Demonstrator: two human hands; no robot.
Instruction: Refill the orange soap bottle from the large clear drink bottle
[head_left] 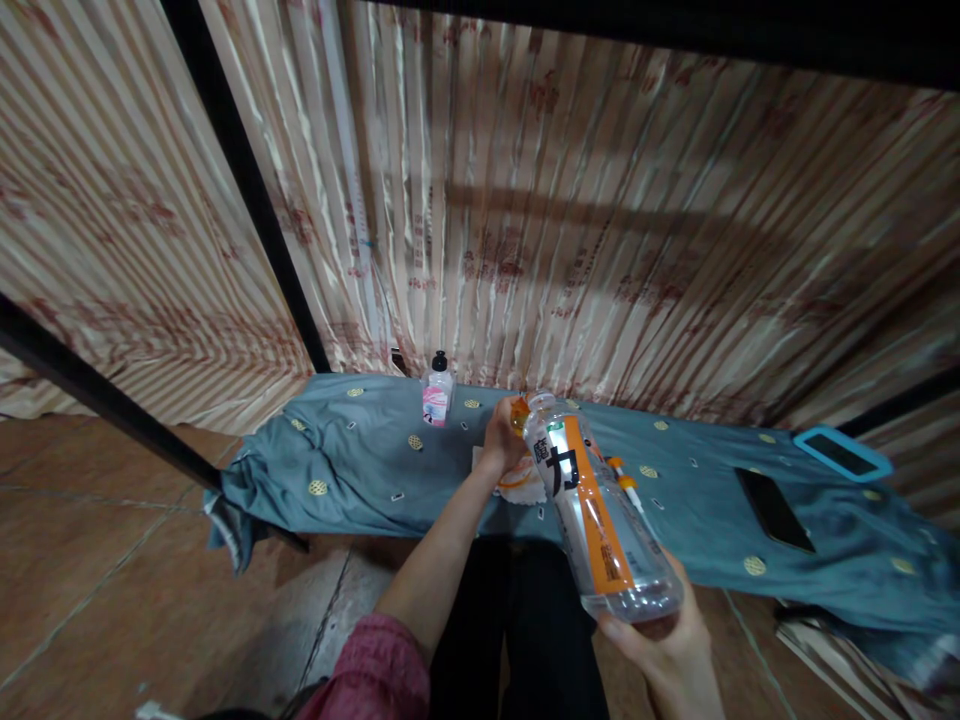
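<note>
My right hand (667,645) is closed around the base of a large clear plastic bottle (600,520) with an orange and silver label. The bottle tilts with its uncapped mouth pointing away from me. Beside the mouth, my left hand (504,440) is closed on a small amber-orange piece (519,413); its kind is not clear. Under my left wrist lies a white scalloped cloth or paper (523,488) with orange on it, partly hidden by the bottle. A slim white thing with orange parts (627,482) shows just past the bottle's right side.
A clear pump-top bottle (437,392) with a pink label stands at the back of the teal cloth-covered bench (360,480). To the right lie a black phone (774,508) and a blue-framed tablet (844,453). Dark metal posts (247,180) and a striped curtain (525,200) enclose the space.
</note>
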